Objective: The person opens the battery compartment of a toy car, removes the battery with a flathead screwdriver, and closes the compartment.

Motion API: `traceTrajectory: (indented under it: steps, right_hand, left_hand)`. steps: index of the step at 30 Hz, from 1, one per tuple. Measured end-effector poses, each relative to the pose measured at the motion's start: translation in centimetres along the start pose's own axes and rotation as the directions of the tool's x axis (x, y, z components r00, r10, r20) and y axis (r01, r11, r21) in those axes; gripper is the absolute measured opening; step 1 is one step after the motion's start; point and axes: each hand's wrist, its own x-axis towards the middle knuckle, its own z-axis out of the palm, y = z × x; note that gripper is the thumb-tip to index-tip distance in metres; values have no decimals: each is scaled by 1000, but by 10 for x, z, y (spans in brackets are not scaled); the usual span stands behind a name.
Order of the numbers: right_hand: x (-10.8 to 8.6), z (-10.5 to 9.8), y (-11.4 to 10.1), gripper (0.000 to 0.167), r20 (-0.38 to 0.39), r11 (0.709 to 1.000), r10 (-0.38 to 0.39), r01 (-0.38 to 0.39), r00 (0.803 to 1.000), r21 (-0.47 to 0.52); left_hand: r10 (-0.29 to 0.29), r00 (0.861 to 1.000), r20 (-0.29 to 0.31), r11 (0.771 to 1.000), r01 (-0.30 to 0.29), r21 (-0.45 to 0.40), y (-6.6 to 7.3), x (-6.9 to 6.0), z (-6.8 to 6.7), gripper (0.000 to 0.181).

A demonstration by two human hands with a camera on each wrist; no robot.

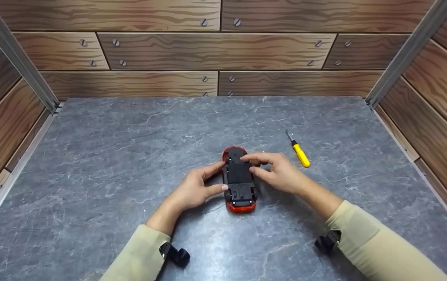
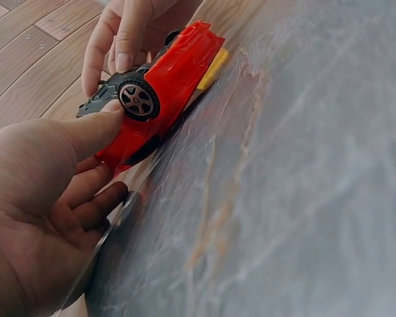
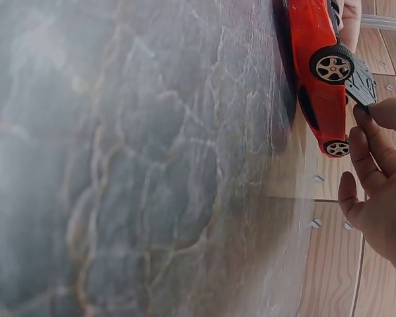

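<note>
Grey marbled tabletop (image 1: pixel 91 156) bears a red toy sports car (image 1: pixel 241 179), upside down between the two hands and touched by both. The left hand (image 1: pixel 196 189) grips its left side, thumb on the underside by a wheel (image 2: pixel 137 98), fingers against the red bodywork. The right hand (image 1: pixel 282 173) pinches the edge of the black base plate (image 3: pixel 362 84), which tilts away from the bodywork. Near that hand, farther right, lies a yellow-handled screwdriver (image 1: pixel 300 153).

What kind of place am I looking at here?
Probably a small work booth: a grey marbled tabletop, wood-print panels on three sides, and metal posts at its back corners.
</note>
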Motion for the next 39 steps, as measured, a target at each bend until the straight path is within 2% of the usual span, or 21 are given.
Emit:
traceTrajectory:
  steps: [7, 15, 23, 31, 34, 39]
  right_hand:
    - [-1, -3, -2, 34, -44, 1000, 7, -6, 999, 31]
    - [-2, -10, -2, 31, -174, 993, 29, -8, 984, 116]
    - [-8, -18, 8, 31, -305, 978, 81, -16, 949, 209]
    - [-15, -25, 23, 30, -413, 949, 202, -72, 888, 308]
    - [-16, -26, 29, 31, -429, 939, 240, -97, 871, 329]
    - [-18, -25, 33, 34, -412, 930, 298, -166, 861, 327]
  left_hand:
    - [14, 1000, 2, 1000, -14, -6, -1, 1, 0, 71]
    - [10, 1000, 2, 999, -10, -35, -1, 0, -1, 70]
    - [-8, 1000, -1, 1000, 8, -25, -1, 0, 0, 73]
    - [-38, 999, 1, 998, 38, -40, 0, -3, 1, 76]
    - [-40, 999, -2, 998, 40, -44, 0, -3, 1, 75]
    - [-7, 1000, -6, 999, 7, -52, 0, -1, 2, 72]
